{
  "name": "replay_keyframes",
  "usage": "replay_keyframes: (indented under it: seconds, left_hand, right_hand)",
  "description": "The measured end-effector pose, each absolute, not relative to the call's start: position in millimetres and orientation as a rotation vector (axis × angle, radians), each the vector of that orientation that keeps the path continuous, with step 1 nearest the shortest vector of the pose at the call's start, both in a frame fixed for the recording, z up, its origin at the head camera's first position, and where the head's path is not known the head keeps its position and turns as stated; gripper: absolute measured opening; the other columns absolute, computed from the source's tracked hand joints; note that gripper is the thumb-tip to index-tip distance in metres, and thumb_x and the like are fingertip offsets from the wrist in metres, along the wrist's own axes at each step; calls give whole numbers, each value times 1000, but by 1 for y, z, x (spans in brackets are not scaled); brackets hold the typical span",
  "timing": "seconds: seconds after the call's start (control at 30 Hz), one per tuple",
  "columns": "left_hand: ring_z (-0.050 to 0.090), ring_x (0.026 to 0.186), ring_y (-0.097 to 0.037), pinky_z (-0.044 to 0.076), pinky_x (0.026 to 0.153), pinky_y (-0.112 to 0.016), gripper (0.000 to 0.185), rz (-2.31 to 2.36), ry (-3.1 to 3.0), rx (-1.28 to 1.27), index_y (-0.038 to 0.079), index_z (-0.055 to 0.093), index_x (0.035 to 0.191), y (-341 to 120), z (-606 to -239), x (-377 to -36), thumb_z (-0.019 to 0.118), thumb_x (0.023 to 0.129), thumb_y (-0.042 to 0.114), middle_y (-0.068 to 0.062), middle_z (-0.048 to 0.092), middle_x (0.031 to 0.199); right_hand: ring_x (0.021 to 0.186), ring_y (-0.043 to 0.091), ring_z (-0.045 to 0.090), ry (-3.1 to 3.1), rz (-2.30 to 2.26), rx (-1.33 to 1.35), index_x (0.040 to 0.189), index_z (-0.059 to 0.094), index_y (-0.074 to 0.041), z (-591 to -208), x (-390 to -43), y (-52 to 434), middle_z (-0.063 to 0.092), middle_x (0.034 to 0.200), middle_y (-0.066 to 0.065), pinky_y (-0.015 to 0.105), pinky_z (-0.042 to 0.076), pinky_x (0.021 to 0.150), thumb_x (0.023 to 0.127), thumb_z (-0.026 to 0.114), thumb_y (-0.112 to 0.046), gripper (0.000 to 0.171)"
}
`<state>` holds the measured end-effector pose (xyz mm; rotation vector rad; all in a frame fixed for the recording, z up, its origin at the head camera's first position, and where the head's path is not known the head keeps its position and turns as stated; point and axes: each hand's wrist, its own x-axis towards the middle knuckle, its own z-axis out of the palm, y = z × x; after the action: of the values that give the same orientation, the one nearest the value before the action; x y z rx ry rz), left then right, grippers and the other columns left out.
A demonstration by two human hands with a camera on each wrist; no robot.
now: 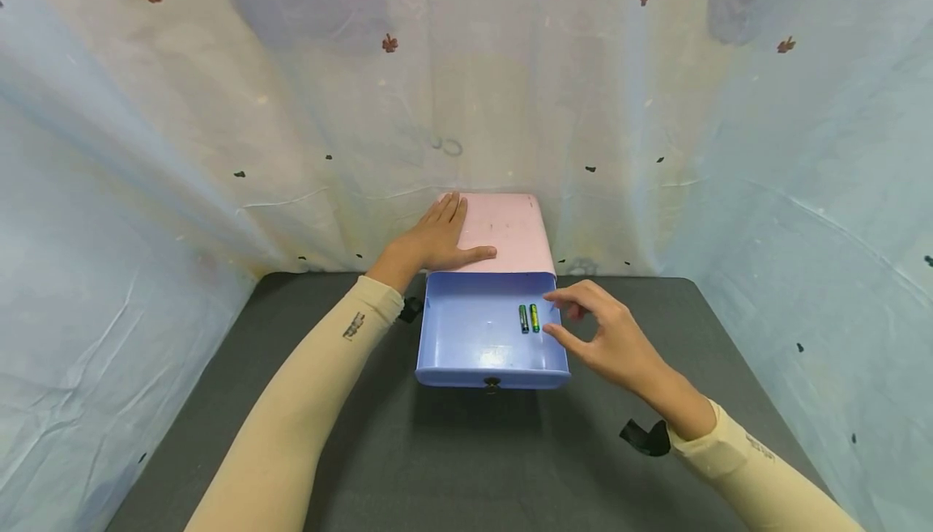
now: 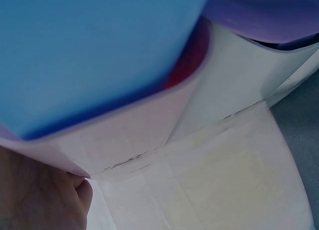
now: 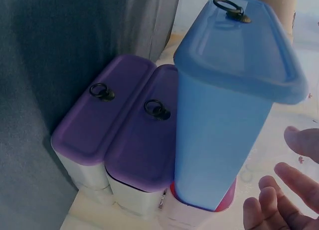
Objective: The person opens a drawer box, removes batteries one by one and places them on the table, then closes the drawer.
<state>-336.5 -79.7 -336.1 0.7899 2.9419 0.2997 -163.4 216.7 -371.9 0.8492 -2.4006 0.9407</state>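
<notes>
1. Your left hand (image 1: 440, 242) lies palm down on the smooth pink plastic casing (image 1: 510, 232), its fingers extended and the thumb reaching out to the side; it presses on the top and has hold of nothing.

2. Your right hand (image 1: 611, 339) is poised at the right side of a pale-blue rectangular plastic drawer (image 1: 466, 329), thumb and index finger parted in a wide curve, with nothing between them; whether it touches the drawer's edge, you cannot tell.

3. Two small cylindrical batteries, one dark green with a black end (image 1: 523, 320) and one yellow-green (image 1: 535, 318), lie side by side on the drawer floor in its right half, just beside your right fingertips and slightly apart from each other.

4. The drawer stands pulled out toward you from the pink casing, a dark metal ring pull (image 3: 232, 10) on its front.

5. In your right wrist view, two closed purple-fronted drawers (image 3: 107, 113) in whitish casings sit between the blue drawer and the dark grey tabletop (image 1: 481, 467), each front bearing its own ring.

6. Beige sleeves (image 1: 291, 394) cover both your forearms; behind the casing hangs a pale sheet (image 1: 510, 111) dotted with brown leaf-like motifs.
</notes>
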Motion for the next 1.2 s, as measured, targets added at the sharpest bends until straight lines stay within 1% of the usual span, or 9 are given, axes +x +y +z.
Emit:
replay_keyframes:
  seconds: [0.1, 0.2, 0.27, 0.37, 0.5, 0.7, 0.83, 1.03, 1.2]
  left_hand:
    - [-14, 166, -32, -5, 135, -40, 125, 293, 2942, 789, 1, -5, 171, -80, -336, -336, 41, 95, 89, -20, -12, 179]
    - [-14, 166, -32, -5, 135, -40, 124, 291, 2942, 786, 1, -5, 171, -80, -336, -336, 41, 95, 88, -20, -13, 179]
    - [-14, 166, -31, -6, 134, -40, 124, 288, 2940, 783, 1, -6, 171, -80, -336, -336, 41, 95, 88, -19, -13, 179]
    - [-15, 166, -31, -6, 134, -39, 124, 294, 2940, 780, 2, -6, 171, -80, -336, -337, 41, 96, 88, -18, -13, 179]
    - [-15, 166, -31, -6, 134, -39, 124, 297, 2939, 780, 2, -6, 171, -80, -335, -336, 41, 95, 88, -18, -13, 179]
    - [-14, 166, -31, -5, 134, -40, 124, 299, 2937, 780, 1, -5, 171, -79, -335, -335, 42, 95, 88, -19, -13, 179]
    - [-15, 166, -31, -5, 134, -40, 124, 307, 2931, 778, 1, -5, 171, -79, -334, -335, 42, 95, 88, -19, -13, 179]
    - [-14, 166, -31, -6, 134, -39, 125, 295, 2933, 791, 1, -5, 171, -80, -334, -336, 40, 95, 89, -19, -12, 179]
    - [-14, 166, -31, -6, 134, -39, 125, 293, 2936, 798, 1, -5, 171, -80, -335, -336, 40, 95, 89, -20, -12, 179]
  right_hand:
    - [86, 15, 54, -2448, 926, 846, 128, 75, -14, -370, -166, 215, 61, 100, -1, 25, 47, 74, 89, 90, -14, 42]
    - [84, 18, 52, -2490, 919, 847, 129, 74, -13, -369, -169, 214, 59, 99, -2, 28, 46, 70, 90, 90, -15, 42]
    - [84, 18, 51, -2511, 915, 850, 129, 73, -12, -369, -171, 214, 59, 99, 0, 28, 44, 69, 90, 90, -16, 43]
    - [84, 18, 50, -2544, 906, 853, 131, 72, -12, -368, -173, 213, 58, 98, 0, 28, 43, 70, 90, 90, -18, 44]
    - [85, 20, 51, -2591, 888, 847, 131, 72, -13, -367, -175, 211, 58, 98, 1, 29, 44, 72, 90, 91, -19, 46]
    - [89, 25, 54, -2660, 856, 840, 133, 72, -11, -366, -179, 208, 59, 98, 9, 33, 46, 74, 90, 90, -21, 48]
    - [90, 24, 55, -2694, 786, 834, 133, 72, -10, -365, -181, 207, 58, 96, 8, 35, 46, 74, 90, 90, -24, 48]
    - [90, 17, 53, -2807, 684, 732, 138, 70, -18, -362, -182, 203, 58, 100, 4, 34, 47, 69, 89, 90, -37, 56]
    - [87, 18, 52, -2892, 649, 662, 142, 68, -20, -361, -183, 201, 54, 101, 3, 32, 45, 61, 87, 90, -43, 64]
